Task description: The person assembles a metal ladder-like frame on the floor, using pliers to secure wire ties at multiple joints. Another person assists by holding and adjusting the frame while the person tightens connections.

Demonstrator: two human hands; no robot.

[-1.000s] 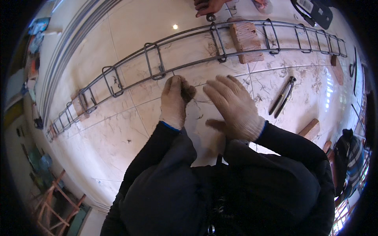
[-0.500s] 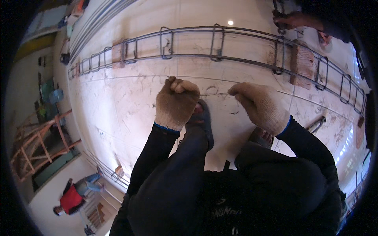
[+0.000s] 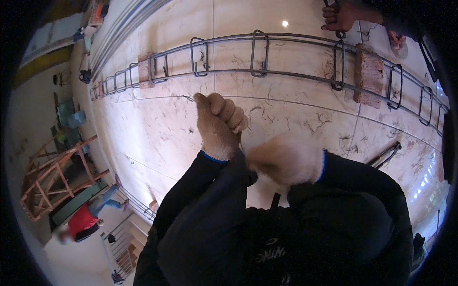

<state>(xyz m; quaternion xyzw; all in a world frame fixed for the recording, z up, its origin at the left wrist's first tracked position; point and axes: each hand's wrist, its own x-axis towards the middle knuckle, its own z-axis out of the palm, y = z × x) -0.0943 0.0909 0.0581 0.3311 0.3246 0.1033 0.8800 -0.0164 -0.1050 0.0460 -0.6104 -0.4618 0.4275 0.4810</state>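
1. Your left hand is curled into a fist around a thin wire, a strand showing below it.
2. Your right hand is blurred, just beside that strand; whether it grips anything, you cannot tell.
3. Pincers lie on the floor to your right.
4. Beyond, the steel cage crosses over a block.
5. A co-worker's hand is near the cage's far side.
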